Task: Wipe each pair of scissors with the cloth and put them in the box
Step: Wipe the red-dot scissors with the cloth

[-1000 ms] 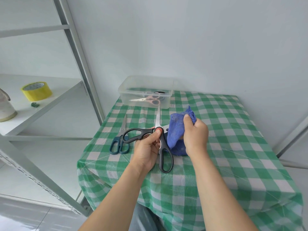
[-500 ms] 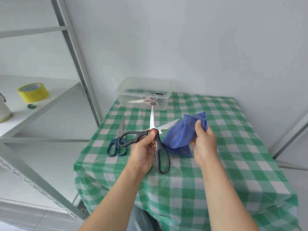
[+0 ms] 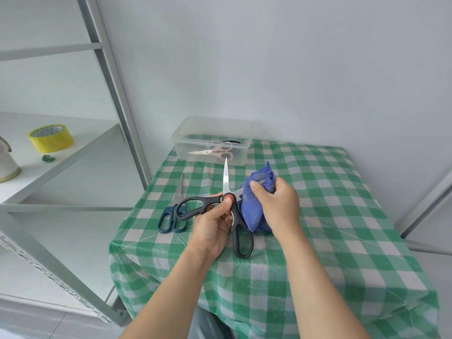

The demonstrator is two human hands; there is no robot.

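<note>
Scissors (image 3: 226,182) with black plastic handles and steel blades are held open over the green-checked table (image 3: 318,216), gripped near the pivot by the left hand (image 3: 212,228); one blade is pointed at the clear plastic box (image 3: 186,148) on the far edge, the other is wrapped in crumpled blue cloth (image 3: 254,211) gripped by the right hand (image 3: 276,206)

The black kitchen scissors (image 3: 226,178) gape open in my left hand (image 3: 212,226), serrated blade toward 12 o'clock. The blue cloth (image 3: 254,211) in my right hand (image 3: 278,204) covers the other blade. The teal scissors (image 3: 174,209) lie closed at 9 o'clock. The clear box (image 3: 186,152) at 12 holds the pink-handled scissors (image 3: 220,150).
</note>
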